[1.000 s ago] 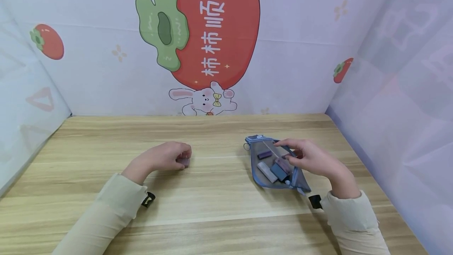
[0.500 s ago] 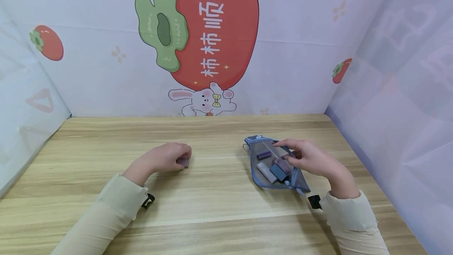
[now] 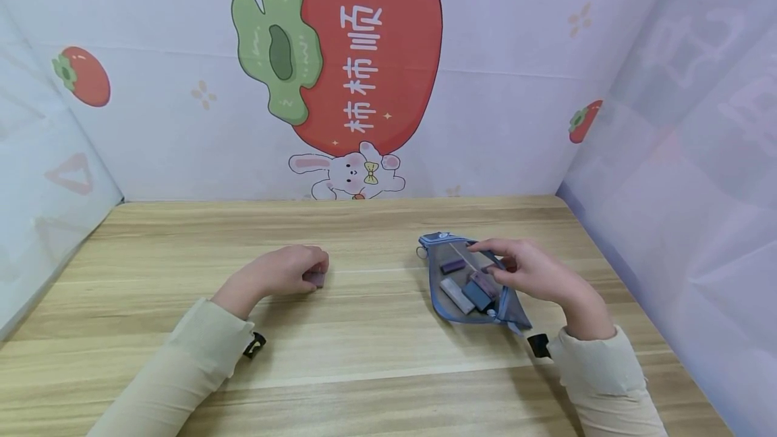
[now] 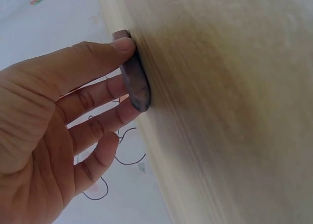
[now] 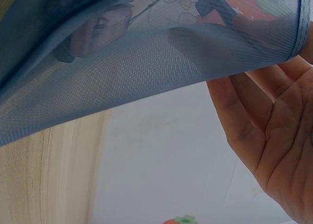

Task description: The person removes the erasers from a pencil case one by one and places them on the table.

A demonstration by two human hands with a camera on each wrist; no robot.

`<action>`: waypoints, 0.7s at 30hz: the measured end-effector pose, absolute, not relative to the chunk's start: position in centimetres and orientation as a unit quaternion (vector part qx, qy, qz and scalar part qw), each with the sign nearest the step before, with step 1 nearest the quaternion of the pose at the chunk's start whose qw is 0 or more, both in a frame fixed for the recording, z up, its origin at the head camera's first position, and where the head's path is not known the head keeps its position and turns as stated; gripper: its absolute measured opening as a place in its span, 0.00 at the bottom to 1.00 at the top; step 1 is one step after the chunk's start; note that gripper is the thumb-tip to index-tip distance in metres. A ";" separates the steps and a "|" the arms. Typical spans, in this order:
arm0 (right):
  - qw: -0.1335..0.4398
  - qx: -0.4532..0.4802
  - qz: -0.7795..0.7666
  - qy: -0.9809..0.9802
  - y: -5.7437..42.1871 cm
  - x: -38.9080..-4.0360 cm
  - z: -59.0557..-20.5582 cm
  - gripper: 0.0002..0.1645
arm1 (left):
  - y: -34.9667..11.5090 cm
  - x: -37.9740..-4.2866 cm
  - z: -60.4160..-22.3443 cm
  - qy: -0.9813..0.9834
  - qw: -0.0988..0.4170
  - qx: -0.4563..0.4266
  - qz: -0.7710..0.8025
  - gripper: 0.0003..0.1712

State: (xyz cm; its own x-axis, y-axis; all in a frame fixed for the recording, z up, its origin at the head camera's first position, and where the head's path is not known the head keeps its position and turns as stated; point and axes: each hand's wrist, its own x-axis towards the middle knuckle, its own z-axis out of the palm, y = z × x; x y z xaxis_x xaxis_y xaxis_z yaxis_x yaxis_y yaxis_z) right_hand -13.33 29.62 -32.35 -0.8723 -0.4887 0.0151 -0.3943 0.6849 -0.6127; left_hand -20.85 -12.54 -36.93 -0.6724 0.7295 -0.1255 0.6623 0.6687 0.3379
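My left hand (image 3: 280,271) pinches a small mauve block (image 3: 317,279) between thumb and fingers, low over the table at left of centre. In the left wrist view this block (image 4: 137,84) looks long and dark with a rounded end. Over on the right, my right hand (image 3: 534,272) holds the side of a blue mesh zip pouch (image 3: 434,292), its thumb and index finger spread along the opening. Inside lie a purple block (image 3: 452,266), a pale block (image 3: 456,295), a blue block (image 3: 477,295) and a mauve one (image 3: 483,282). Mesh covers the right fingertips in the right wrist view.
Both hands work over a wood-grain table (image 3: 364,356). A printed white backdrop (image 3: 516,120) rises behind it, with white side walls left and right. A metal ring (image 3: 421,252) hangs at the pouch's left corner.
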 end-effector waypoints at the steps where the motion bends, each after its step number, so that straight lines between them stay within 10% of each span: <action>1: 0.076 -0.240 -0.316 0.915 29.6 -13.3 -32.4 0.26 | -12.6 -20.8 -36.9 0.905 0.126 0.382 0.136 0.09; 21: 0.081 -0.233 -0.312 0.918 29.6 -13.4 -32.4 0.26 | -12.2 -20.5 -36.5 0.909 0.094 0.374 0.158 0.10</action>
